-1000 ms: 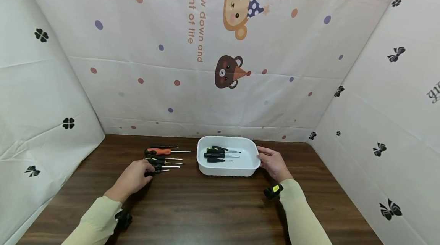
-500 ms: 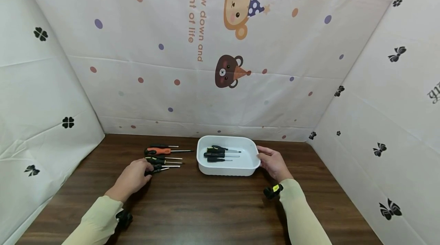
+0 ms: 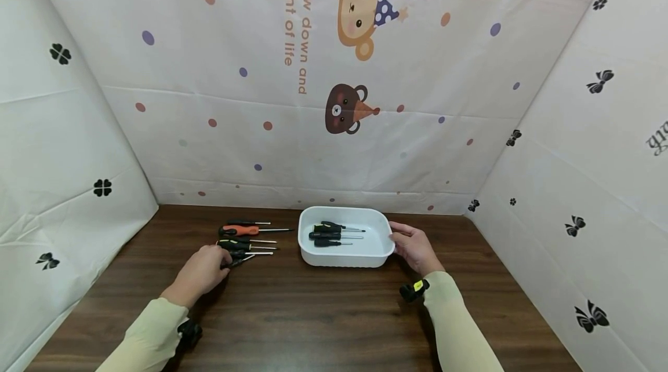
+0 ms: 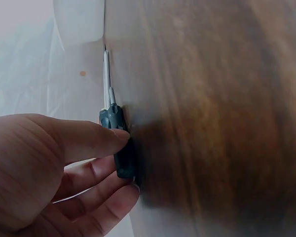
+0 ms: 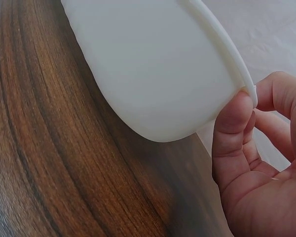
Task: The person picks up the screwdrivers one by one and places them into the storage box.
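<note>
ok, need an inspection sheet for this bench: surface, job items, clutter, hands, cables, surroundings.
Surface: table with dark wood grain.
Job items: white tray on the table, holding dark-handled screwdrivers; more screwdrivers lie to its left, including an orange-and-black-handled one.
Clutter: nothing seen.
Left hand: grips a dark screwdriver handle at the near end of the left-hand group.
Right hand: pinches the tray's rim at its right end.
Cables: nothing seen.
Surroundings: printed white sheets behind the table and on both sides.
</note>
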{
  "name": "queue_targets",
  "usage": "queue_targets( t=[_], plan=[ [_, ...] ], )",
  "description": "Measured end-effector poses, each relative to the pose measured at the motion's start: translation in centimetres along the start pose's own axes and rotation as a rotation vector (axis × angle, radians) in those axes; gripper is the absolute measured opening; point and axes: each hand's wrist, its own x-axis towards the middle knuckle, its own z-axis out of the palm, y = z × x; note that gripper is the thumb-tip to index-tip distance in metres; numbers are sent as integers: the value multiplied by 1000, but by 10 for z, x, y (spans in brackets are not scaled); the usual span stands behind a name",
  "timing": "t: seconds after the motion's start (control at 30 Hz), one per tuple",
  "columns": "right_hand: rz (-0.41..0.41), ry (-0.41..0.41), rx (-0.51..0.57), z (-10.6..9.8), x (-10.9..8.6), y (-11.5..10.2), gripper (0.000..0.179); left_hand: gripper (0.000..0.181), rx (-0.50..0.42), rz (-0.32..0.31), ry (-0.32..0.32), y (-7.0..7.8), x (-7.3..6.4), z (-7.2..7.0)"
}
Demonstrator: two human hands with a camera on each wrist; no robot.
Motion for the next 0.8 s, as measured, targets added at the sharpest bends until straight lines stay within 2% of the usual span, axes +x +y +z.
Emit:
queue_targets(
  t=[0.3,0.6,0.8],
  plan=[
    [1,5,10,0,2,1,49,8,-82,-6,-14,-3,-4,-3],
    [-5,2,4,0,0,2,49,13,-191,96,66,-6,-5,-2],
    [-4,5,12,1,0,1,49,14,-245,124,133,-5,-4,1]
  ],
)
